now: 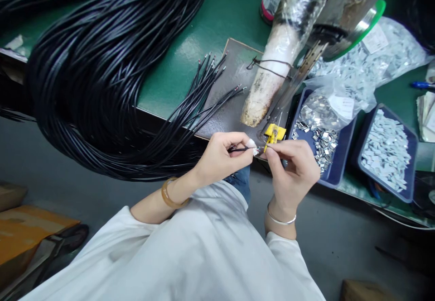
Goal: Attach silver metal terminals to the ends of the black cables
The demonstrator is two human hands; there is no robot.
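Between the thumb and fingers of my left hand (220, 157) is a thin black cable (239, 149), its stripped end pointing right. A white covering wraps one fingertip of that hand. My right hand (294, 167) is closed in a pinch right by the cable end; whatever sits between its fingertips is too small to make out. Just behind the right fingertips is a small yellow fixture (276, 132) at the bench edge. More cable ends (217, 81) fan out over a dark plate (234, 61), and the large black cable bundle (98, 65) drapes across the bench at left.
A plastic-wrapped tube (270, 72) slants down over the plate. At right, a blue tray (344, 158) holds small metal pieces, and another tray (413, 165) holds pale flat pieces. Bags of parts (397, 47) lie behind. A can (271, 0) stands at the back; cardboard (34, 228) lies lower left.
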